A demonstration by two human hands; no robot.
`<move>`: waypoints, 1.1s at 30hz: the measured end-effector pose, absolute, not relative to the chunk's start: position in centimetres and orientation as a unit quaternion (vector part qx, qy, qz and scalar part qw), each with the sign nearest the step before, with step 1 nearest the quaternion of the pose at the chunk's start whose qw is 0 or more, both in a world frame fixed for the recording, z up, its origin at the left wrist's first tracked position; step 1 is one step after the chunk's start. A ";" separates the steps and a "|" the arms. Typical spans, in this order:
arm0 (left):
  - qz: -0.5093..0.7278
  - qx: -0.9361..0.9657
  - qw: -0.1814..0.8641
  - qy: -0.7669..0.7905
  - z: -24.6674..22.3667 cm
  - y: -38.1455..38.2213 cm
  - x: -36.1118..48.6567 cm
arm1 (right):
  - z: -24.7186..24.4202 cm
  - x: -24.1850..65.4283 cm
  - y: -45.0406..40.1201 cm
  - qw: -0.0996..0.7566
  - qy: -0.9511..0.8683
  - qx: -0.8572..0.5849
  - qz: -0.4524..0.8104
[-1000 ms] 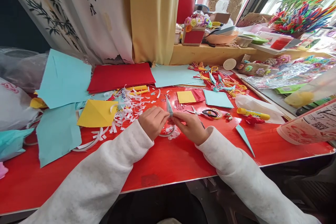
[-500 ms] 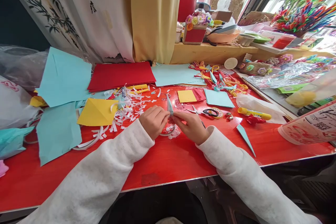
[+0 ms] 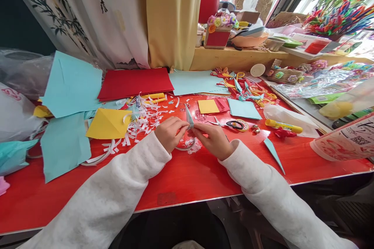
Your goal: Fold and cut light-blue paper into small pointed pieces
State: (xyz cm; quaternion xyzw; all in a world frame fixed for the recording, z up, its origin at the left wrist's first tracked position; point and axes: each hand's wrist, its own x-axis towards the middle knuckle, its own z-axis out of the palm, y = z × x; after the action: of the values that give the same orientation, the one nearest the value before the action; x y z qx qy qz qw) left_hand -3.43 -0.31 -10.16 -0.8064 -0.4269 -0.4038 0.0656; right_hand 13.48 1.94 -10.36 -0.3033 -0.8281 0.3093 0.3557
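Note:
Both hands meet over the middle of the red table, pinching the lower end of a narrow light-blue folded paper point(image 3: 189, 116) whose tip points up. My left hand point(image 3: 171, 134) grips it from the left with curled fingers. From the right, my right hand point(image 3: 212, 139) holds the same end between thumb and fingers. Under the hands lies a ring-shaped roll point(image 3: 186, 147), partly hidden. Another pointed light-blue folded paper point(image 3: 274, 155) lies near the table's right front edge. Scissors point(image 3: 230, 124) with black handles rest just beyond my right hand.
White paper scraps point(image 3: 140, 120) and a yellow sheet point(image 3: 109, 123) lie left of the hands. Behind are red sheets point(image 3: 136, 85), a yellow square point(image 3: 207, 106) and blue squares point(image 3: 244, 109). At right are a glue stick point(image 3: 283, 126) and a large cup point(image 3: 344, 138).
The hands keep their hold on the folded blue paper, which has tilted very slightly to the left at its tip. The whole view has shifted a little.

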 end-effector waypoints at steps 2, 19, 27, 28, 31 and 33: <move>-0.391 -0.811 0.091 -0.425 -10.4 -0.2 -3.5 | -10.4 13.5 2.0 0.356 -0.830 -0.301 0.305; -0.402 -0.794 0.101 -0.445 -10.4 -0.4 -3.0 | -10.3 13.3 2.0 0.363 -0.778 -0.310 0.408; -0.396 -0.768 0.145 -0.483 -8.8 -0.4 -3.8 | -10.0 13.5 2.4 0.369 -0.650 -0.257 0.613; -0.384 -0.771 0.144 -0.487 -8.7 -0.4 -3.9 | -9.9 13.5 2.4 0.366 -0.650 -0.250 0.617; -0.358 -0.784 0.075 -0.502 -8.6 -0.3 -4.0 | -9.6 13.5 2.3 0.364 -0.648 -0.249 0.620; -0.352 -0.788 0.034 -0.505 -8.7 -0.2 -4.1 | -9.6 13.5 2.3 0.359 -0.645 -0.256 0.624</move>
State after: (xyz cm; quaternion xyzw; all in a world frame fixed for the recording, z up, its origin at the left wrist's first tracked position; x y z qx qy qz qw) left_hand -4.12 -0.20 -8.72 -0.7876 -0.5045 -0.3520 0.0343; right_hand 13.48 2.31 -9.56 -0.2556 -0.6450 0.6242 0.3593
